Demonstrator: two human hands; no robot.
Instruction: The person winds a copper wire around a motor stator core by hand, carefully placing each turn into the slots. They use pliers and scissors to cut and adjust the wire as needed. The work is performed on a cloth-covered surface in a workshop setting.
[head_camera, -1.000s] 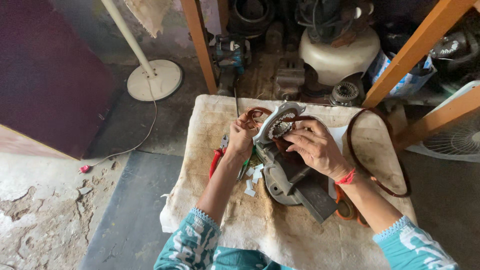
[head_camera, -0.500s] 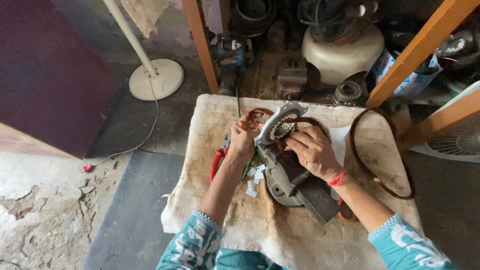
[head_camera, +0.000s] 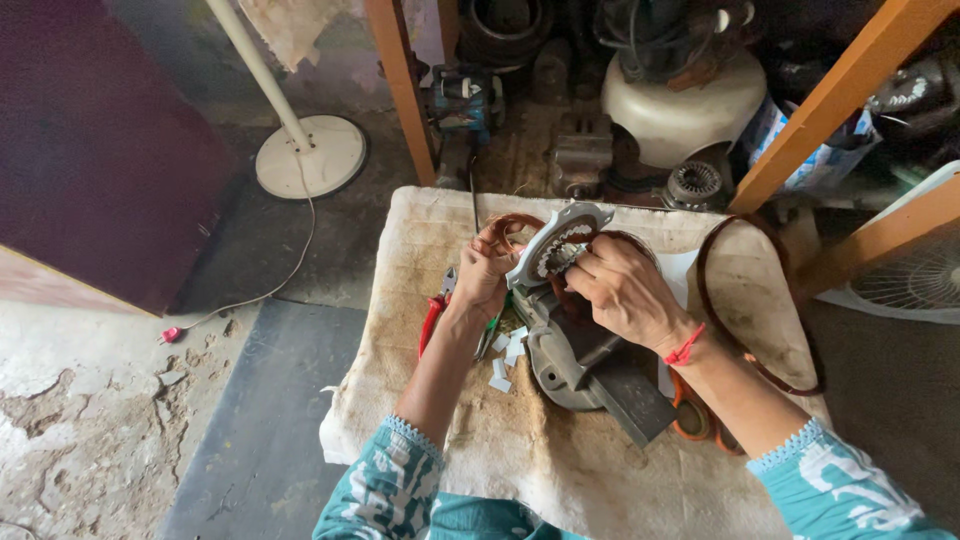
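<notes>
Metal stator (head_camera: 558, 245): tilted in vise (head_camera: 590, 360), centre of cloth-covered table (head_camera: 560, 470).
Left hand (head_camera: 483, 268): fingers pinched on copper coil (head_camera: 512, 225) at stator's left edge.
Right hand (head_camera: 625, 290): curled over stator's right side, gripping windings.
Pliers (head_camera: 434, 315): red handles, left of vise.
Wire loop (head_camera: 745, 300): right on table.

Repair workshop, bench vise (head_camera: 590, 365), pliers (head_camera: 434, 312)

A white fan stand (head_camera: 310, 152) rests on the stained concrete floor, red-handled pliers (head_camera: 436, 312) lie on a worn cloth (head_camera: 600, 470), and orange wooden frame legs (head_camera: 400, 90) rise behind.
</notes>
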